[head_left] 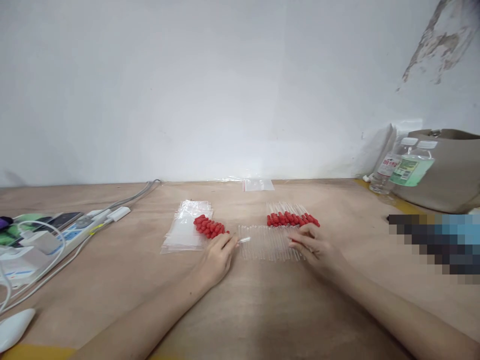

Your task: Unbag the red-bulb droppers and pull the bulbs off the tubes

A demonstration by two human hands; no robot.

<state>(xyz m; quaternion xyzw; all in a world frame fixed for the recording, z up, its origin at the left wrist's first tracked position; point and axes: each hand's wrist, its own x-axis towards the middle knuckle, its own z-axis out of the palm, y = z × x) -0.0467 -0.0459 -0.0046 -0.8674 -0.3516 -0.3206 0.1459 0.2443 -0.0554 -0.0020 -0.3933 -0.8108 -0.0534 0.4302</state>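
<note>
While both forearms reached across the desk [240,310], the left hand [219,254] had its fingers pressed together, pinching a short clear piece [245,239] beside the row of clear tubes [267,245]. The right hand [315,245] was at the other end of this row, and its thumb and fingers pinched a small red bulb [294,240], mostly hidden. Just behind the tubes there was a group of red-headed sticks [290,219]. Near the left hand, a red pile [208,226] lay partly upon the stacked plastic bags [176,237].
</note>
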